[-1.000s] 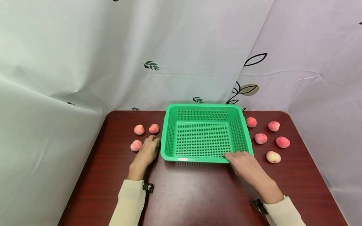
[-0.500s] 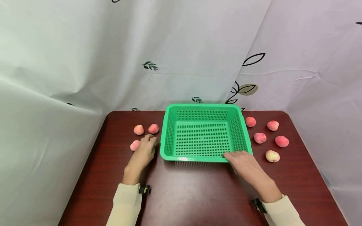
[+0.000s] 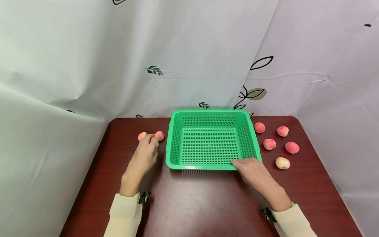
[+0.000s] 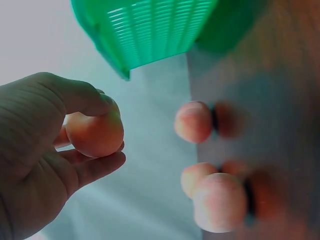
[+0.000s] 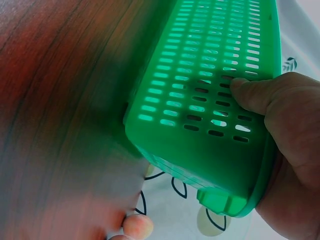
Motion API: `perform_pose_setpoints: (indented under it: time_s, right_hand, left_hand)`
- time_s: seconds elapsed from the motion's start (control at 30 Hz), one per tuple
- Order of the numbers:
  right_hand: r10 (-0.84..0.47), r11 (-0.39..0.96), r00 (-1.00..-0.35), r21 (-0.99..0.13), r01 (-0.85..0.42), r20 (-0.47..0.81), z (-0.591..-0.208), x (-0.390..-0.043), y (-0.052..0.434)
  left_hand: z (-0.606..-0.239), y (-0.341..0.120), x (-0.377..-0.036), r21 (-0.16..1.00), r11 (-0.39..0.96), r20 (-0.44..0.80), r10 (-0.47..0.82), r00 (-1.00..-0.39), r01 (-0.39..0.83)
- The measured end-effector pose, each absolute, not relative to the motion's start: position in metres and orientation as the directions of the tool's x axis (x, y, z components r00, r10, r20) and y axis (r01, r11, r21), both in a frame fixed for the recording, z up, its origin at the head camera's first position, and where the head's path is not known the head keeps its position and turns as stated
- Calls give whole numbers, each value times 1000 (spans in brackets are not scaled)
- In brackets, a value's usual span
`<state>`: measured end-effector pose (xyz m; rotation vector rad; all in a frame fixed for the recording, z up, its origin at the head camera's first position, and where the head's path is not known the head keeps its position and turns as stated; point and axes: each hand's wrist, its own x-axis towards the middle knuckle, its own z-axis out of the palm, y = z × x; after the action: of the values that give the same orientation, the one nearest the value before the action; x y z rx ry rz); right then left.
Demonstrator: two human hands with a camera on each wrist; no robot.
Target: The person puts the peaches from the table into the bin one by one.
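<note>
So the dark red tabletop [image 3: 192,204] was boxed in by white curtains [image 3: 88,65] on three sides, with plenty of bare wood in front toward the person. The green basket [image 3: 210,166] sat in the middle near the back edge, nothing in it. The right hand [image 3: 251,171] gripped the basket's near right corner, thumb on the perforated wall, probably to keep it from sliding. The left hand [image 3: 145,156] was left of the basket with a peach [image 4: 95,132] pinched between thumb and curled fingers, lifted off the wood by the look of the wrist view. Two more peaches [image 3: 151,135] lay just beyond it, close together. Five peaches [image 3: 278,144] were spread loosely on the right side, well apart from each other, so easy to reach.
</note>
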<state>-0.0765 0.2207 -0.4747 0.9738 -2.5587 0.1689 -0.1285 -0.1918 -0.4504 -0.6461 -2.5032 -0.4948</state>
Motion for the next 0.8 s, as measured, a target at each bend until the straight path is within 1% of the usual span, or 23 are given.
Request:
perform_pose_setpoints:
  time_s: [0.07,0.13,0.43,0.63,0.8]
  right_hand:
    - [-613,750,-680,27,-661,402,-474,-76,220]
    - [-614,751,-682,28,-660,398,-474,-76,221]
    - [-618,747,-672,35,-664,408,-475,-78,221]
    - [-615,752,-680,36,-659,399,-476,-78,221]
    - [-612,754,-684,32,-656,396,-476,-77,221]
  left_hand:
    - [-445,-191,-130,192,805,581,367,-726,561]
    - [-439,-190,-132,180,798,593,378,-711,574]
    - [-429,-185,-146,145,791,544,438,-715,594]
    - [-421,-182,-158,139,807,470,456,-756,574]
    - [-413,-177,-165,145,832,405,444,-800,535]
